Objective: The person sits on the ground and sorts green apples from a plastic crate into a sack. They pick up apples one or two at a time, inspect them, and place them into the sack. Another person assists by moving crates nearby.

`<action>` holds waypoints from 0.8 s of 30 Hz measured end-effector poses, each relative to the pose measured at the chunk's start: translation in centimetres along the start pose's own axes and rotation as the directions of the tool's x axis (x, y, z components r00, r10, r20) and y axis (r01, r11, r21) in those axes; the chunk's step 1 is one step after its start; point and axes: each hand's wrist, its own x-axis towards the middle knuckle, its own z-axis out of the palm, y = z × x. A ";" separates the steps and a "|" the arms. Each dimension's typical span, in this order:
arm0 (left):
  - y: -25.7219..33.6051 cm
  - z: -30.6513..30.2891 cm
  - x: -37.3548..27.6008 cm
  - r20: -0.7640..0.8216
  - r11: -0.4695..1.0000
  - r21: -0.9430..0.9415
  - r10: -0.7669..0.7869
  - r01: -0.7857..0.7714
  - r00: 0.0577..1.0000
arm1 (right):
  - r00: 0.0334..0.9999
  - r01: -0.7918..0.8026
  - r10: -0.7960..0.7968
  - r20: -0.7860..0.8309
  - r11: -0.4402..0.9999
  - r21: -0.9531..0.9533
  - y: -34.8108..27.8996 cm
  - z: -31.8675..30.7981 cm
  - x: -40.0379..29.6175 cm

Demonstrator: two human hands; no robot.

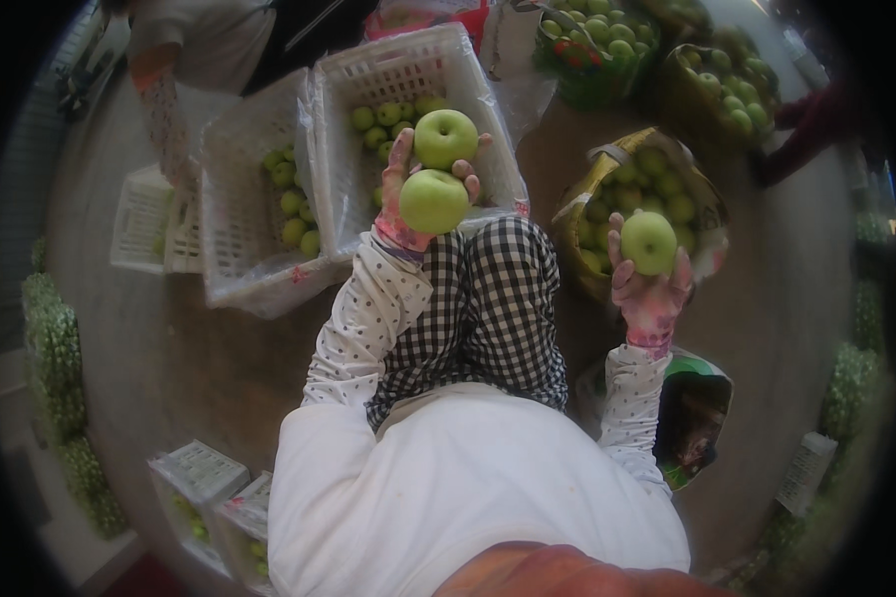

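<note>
My left hand (403, 201), in a pink-patterned glove, holds two green apples above a white plastic crate (493, 142). The farther apple (446, 139) shows its stem hollow; the nearer apple (433, 201) sits close to my palm. My right hand (651, 298), gloved alike, holds one green apple (648, 243) at the near side of a yellow-rimmed basket (584, 195). Many green apples (642, 175) fill that basket. Inside the crate, which has a clear plastic liner, more apples (388, 113) lie toward the far end, partly hidden by my left hand.
A second lined crate (228, 186) with apples adjoins on the left. Another person's sleeved arm (166, 123) reaches down beside it. Full apple baskets (586, 71) stand at the back right. An open bag (691, 418) is by my right forearm; more crates (205, 474) sit behind me, left.
</note>
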 end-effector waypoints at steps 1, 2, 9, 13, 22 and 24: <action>2.7 -1.2 0.0 -0.040 0.987 0.152 0.058 -0.051 0.998 | 0.998 -0.053 0.053 0.020 0.998 0.016 0.6 0.1 0.9; 5.6 -3.2 -0.2 -0.112 0.956 0.291 0.084 -0.048 0.990 | 0.993 -0.109 0.108 0.040 0.994 0.032 1.2 0.1 1.9; 11.9 -14.4 0.9 -0.770 0.313 0.635 0.179 0.706 0.613 | 0.941 -0.324 0.335 -0.043 0.931 0.168 2.7 -0.5 6.1; 11.4 -18.2 1.7 -0.724 -0.575 0.483 0.163 0.661 0.670 | 0.980 -0.192 0.184 -0.079 0.976 -0.104 2.2 -1.8 5.6; 12.2 -22.1 1.0 -0.628 -0.763 0.397 0.180 0.511 0.757 | 0.983 -0.085 0.067 -0.174 0.992 -0.097 3.8 -0.9 5.3; 12.8 -22.1 1.8 -0.603 -0.762 0.421 0.170 0.492 0.780 | 0.987 -0.029 -0.004 -0.158 0.979 -0.202 3.9 -0.8 5.6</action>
